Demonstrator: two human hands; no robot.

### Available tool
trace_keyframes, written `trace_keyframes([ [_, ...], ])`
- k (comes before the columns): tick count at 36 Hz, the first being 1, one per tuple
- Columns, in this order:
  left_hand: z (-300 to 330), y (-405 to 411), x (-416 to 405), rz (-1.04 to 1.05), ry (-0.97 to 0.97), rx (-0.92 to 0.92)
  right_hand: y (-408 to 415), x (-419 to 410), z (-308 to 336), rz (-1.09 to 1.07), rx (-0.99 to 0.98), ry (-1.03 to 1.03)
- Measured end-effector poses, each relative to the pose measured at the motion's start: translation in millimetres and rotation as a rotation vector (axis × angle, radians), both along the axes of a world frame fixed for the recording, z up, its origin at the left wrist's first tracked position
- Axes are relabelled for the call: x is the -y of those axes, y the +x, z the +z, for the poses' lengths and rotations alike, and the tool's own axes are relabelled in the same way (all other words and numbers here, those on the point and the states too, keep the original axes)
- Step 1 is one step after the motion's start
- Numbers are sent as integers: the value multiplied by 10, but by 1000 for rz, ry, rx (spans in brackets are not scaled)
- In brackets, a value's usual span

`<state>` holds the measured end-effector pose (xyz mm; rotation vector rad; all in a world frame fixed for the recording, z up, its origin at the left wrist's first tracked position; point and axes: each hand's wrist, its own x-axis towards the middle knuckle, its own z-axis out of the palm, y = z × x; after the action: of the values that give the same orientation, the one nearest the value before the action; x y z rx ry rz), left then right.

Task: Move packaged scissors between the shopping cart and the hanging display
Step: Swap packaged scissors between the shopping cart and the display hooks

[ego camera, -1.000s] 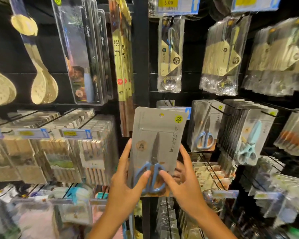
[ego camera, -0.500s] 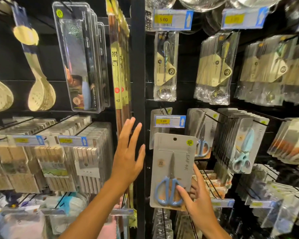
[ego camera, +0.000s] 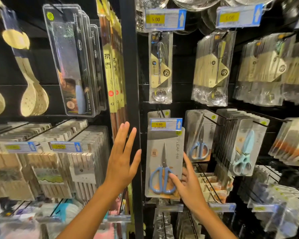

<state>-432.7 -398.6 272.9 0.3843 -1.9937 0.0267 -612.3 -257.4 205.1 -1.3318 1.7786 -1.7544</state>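
On the hook, scissors pack (ego camera: 164,163), right hand (ego camera: 188,185) gripping, left hand (ego camera: 122,161) free

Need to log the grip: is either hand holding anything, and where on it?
The right hand pinches the scissors pack at its lower right edge, thumb on the front. The left hand is open, holding nothing.

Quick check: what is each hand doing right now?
Left hand: open, fingers straight, holding nothing.
Right hand: holds the scissors pack by its lower right edge.
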Motion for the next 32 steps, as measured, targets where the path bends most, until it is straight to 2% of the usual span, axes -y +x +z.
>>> trace_keyframes([
  [10, -10, -7, -7, 2, 21, -6, -88, 152, 150, 39, -21, -27],
  [32, -27, -50, -12, -22, 56, -29, -262, 416, 3, 12, 22, -43],
])
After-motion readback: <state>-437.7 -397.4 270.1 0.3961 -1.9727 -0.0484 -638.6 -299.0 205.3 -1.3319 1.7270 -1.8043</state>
